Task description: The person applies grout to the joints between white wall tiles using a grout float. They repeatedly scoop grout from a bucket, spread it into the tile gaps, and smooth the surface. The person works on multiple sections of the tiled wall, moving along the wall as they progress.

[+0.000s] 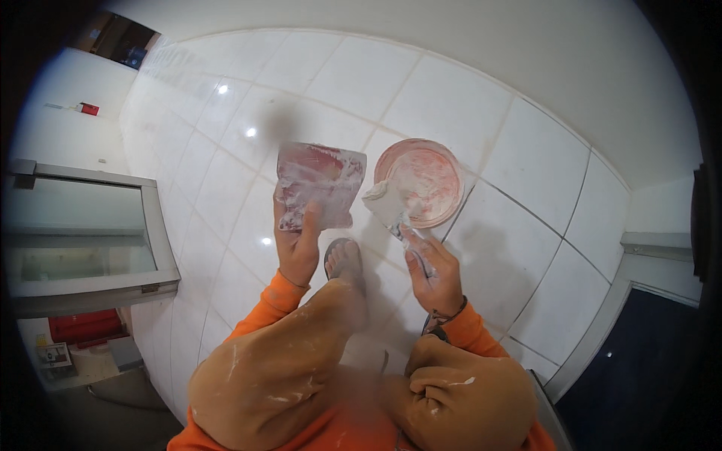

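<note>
My left hand (299, 244) grips a flat reddish board (320, 177) smeared with white paste, its thumb lying over the coated face. In my right hand (438, 282) is a putty knife (386, 204), held by its handle. A lump of white paste sits along the blade's far edge. The blade is beside the left rim of a round red tub (386, 154), overlapping it in view; whether they touch I cannot tell. Whitish paste coats the tub's inside. White residue covers several fingers of my right hand.
White floor tiles (444, 90) spread around my feet, below a pale wall (526, 45) ahead. A metal-framed glass door or window (83, 225) stands at the left. A dark doorway panel (632, 368) is at the lower right. My bent knees flank the lower middle.
</note>
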